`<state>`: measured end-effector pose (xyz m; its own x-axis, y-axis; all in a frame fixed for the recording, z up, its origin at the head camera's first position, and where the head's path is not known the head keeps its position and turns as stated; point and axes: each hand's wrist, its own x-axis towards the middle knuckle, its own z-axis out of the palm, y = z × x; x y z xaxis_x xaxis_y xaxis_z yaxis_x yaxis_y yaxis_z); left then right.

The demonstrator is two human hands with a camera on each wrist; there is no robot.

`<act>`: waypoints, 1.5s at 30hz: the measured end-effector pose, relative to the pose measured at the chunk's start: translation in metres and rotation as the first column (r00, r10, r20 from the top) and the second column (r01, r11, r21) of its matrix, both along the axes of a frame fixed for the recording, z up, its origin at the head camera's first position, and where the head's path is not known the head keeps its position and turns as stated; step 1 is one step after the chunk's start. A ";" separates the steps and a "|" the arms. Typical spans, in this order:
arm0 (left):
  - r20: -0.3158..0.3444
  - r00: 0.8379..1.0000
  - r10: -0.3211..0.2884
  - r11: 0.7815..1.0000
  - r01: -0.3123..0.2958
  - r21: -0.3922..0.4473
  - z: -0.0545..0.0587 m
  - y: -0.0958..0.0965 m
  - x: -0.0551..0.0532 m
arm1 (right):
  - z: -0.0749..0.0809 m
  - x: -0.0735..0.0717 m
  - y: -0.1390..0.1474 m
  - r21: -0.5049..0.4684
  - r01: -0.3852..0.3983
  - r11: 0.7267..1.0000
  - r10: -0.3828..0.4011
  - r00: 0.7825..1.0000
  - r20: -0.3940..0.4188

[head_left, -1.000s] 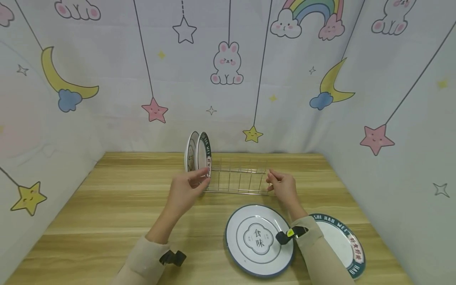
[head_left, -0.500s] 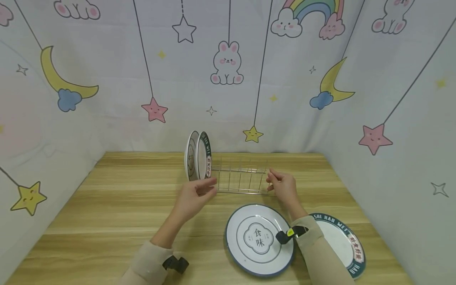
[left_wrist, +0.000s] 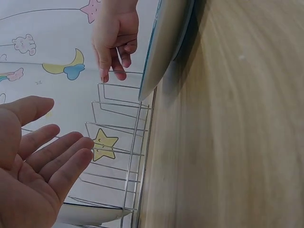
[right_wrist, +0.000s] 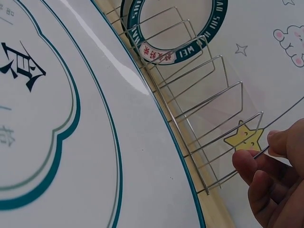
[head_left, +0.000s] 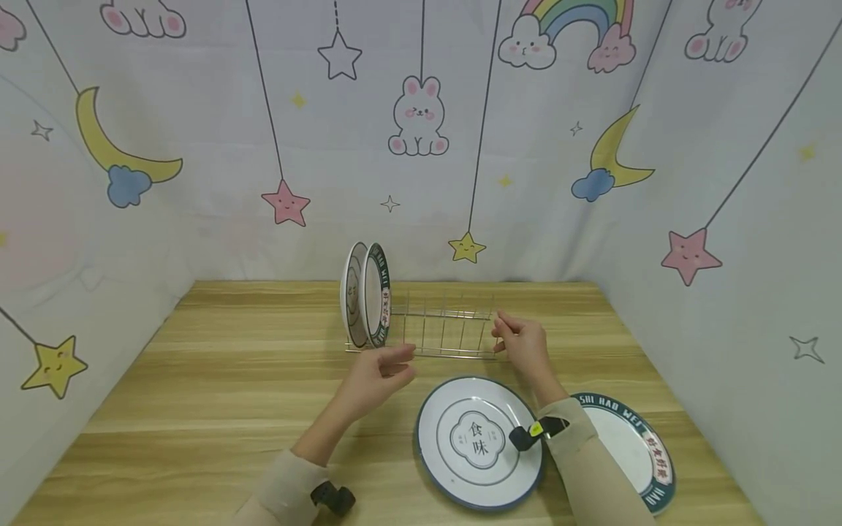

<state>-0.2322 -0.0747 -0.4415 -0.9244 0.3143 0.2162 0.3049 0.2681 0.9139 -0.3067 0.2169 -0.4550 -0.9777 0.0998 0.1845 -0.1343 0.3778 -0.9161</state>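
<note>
A wire dish rack point(head_left: 434, 354) stands near the back of the table. My right hand point(head_left: 522, 347) pinches the wire at its right end between thumb and fingers, as the right wrist view shows up close. At the left end, a plain-rimmed white plate point(head_left: 352, 292) and a green-rimmed plate point(head_left: 384, 321) with white lettering stand on edge side by side. My left hand point(head_left: 375, 380) is just in front of the rack, its fingers extended and apart, holding nothing. In the left wrist view, that hand point(left_wrist: 42, 161) has its palm and spread fingers beside the wires.
A white plate point(head_left: 454, 467) with a blue rim and dark characters lies before the rack. Right of it, partly covered by my right forearm, lies another green-rimmed plate point(head_left: 661, 475). A printed cloth point(head_left: 217, 234) hangs behind the wooden table point(head_left: 197, 409).
My left hand has left the standing green-rimmed plate, moving toward me and to the right, below the rack's front wire. The right hand and the plates have kept their places.
</note>
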 end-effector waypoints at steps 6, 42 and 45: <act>0.012 0.999 -0.036 0.998 0.037 -0.044 -0.001 0.006 0.004 | -0.002 -0.001 0.000 0.007 0.006 1.000 -0.006 1.000 0.000; 0.278 0.900 -0.336 0.893 0.398 -0.211 -0.020 0.016 0.009 | 0.001 -0.001 0.001 -0.011 -0.009 1.000 0.009 0.999 0.037; 0.290 0.897 -0.335 0.891 0.401 -0.212 -0.020 0.015 0.008 | 0.000 -0.001 0.001 0.007 0.000 1.000 0.000 0.999 0.034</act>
